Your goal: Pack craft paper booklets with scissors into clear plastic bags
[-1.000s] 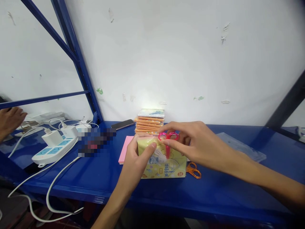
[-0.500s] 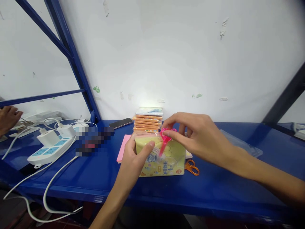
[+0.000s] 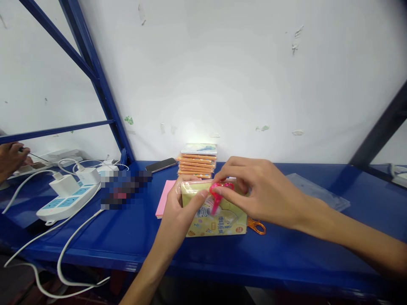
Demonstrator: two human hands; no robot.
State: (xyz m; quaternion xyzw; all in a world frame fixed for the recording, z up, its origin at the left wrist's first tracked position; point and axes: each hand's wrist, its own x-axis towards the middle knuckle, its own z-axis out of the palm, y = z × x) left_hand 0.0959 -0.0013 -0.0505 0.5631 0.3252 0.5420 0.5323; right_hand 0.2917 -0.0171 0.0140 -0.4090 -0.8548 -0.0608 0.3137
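Observation:
My left hand (image 3: pixel 182 207) grips the left side of a yellow illustrated booklet (image 3: pixel 203 231) in a clear plastic sleeve, thumb on the front and fingers behind. The booklet is tilted up toward me above the blue table. Between the thumb and fingers of my right hand (image 3: pixel 254 190) are the handles of small pink scissors (image 3: pixel 218 199). Their blade end points down over the booklet's front; whether it lies inside the sleeve I cannot tell. Orange scissors (image 3: pixel 257 226) lie at the booklet's right edge, partly hidden behind it. Pink paper (image 3: pixel 164 197) shows behind my left hand.
A stack of orange-edged booklets (image 3: pixel 197 163) stands by the wall. To its left are a phone (image 3: pixel 161 164) and a white power strip (image 3: pixel 65 203) with trailing cables. A clear plastic bag (image 3: pixel 319 192) lies at right. Another person's hand (image 3: pixel 12 159) is at far left.
My right hand and the pink scissors have moved slightly left and down, so the scissors sit lower against the booklet. My left hand keeps its hold.

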